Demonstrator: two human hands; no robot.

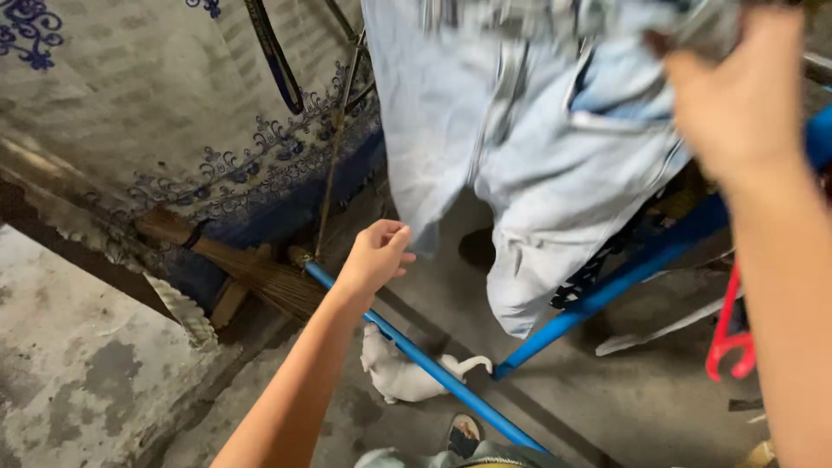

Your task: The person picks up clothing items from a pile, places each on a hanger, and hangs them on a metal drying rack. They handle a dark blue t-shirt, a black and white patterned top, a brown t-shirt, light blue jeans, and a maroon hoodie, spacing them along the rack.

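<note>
**Hanging pale jeans over a blue drying rack**

Looking down from head height, a person works at a blue metal drying rack (607, 290) standing on a stained concrete floor (78, 381). A pair of light blue jeans (537, 173) hangs from the upper part of the rack, legs dangling free, the waist end bunched at the top of the picture. The right hand (741, 95) is raised at that bunched end; its grip appears curled closed on the denim, though the fingers are turned away and blurred. The left hand (374, 256) reaches toward the hanging leg hem, fingers loosely curled, holding nothing, just short of the cloth.

The jeans seem draped but not yet smoothed out; the legs hang uneven.

No packages, labels or signs are visible. Nearby: a grey cloth with blue floral embroidery (173, 113) at upper left, a red hanger (728, 334) at right, and a small white cat (403, 373) under the lower blue bar.
</note>
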